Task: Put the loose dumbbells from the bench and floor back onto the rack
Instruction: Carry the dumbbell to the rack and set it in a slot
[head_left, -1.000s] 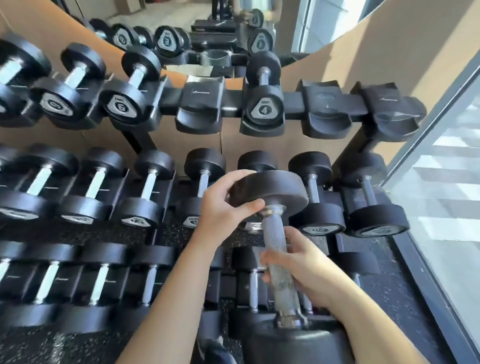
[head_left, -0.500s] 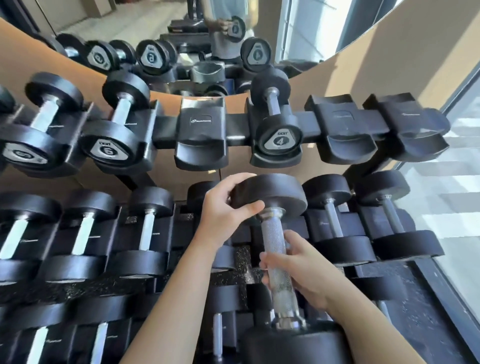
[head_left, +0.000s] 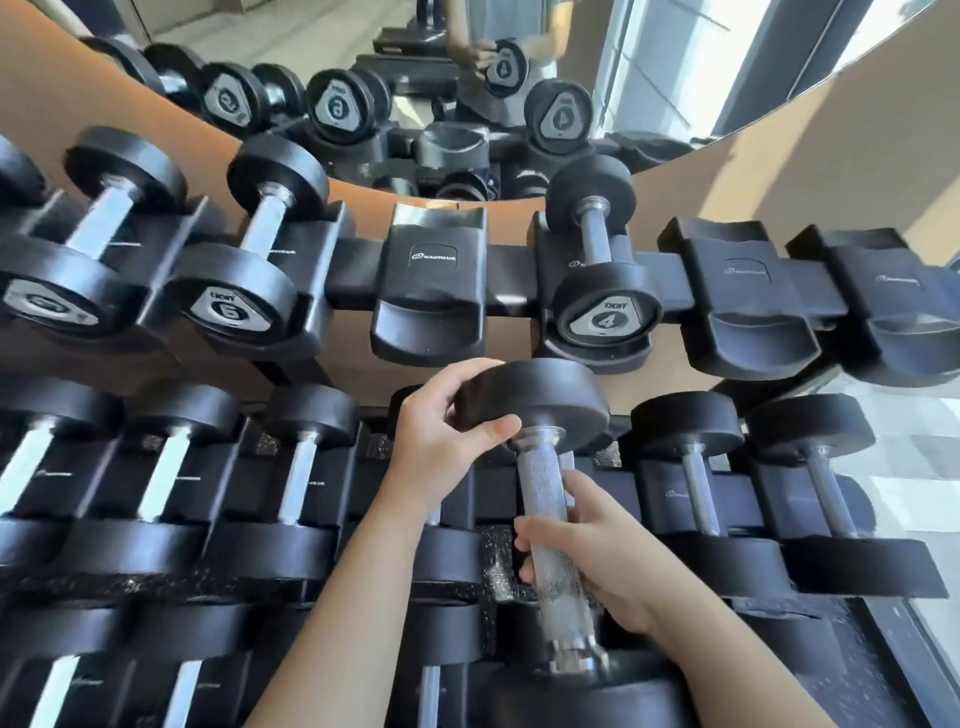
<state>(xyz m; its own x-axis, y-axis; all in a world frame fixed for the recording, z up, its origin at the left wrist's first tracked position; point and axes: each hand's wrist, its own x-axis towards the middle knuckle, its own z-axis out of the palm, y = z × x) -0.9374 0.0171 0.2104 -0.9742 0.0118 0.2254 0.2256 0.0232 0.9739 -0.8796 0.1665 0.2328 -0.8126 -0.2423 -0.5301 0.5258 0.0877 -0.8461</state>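
Both hands are clamping the black rubber-headed dumbbell (head_left: 545, 499): left hand (head_left: 441, 441) fingers wrapping its far head, right hand (head_left: 592, 540) fingers gripping the knurled handle; misjudging the black rack's (head_left: 519, 288) cradle risks it dropping.

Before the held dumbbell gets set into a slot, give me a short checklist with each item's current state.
1. Right hand wrapped around the knurled handle of the held dumbbell: ok.
2. Left hand steadying the far head: ok.
3. An open cradle on the top row: ok, the empty cradle sits between the 6 dumbbell and the 4 dumbbell, with more empty ones to the right.
4. Weight marking on the held dumbbell matches that slot: cannot tell, its end face is not in view.
5. Free slot in the middle row under the hands: cannot tell, hidden.
6. Path up to the empty cradle unobstructed: ok.
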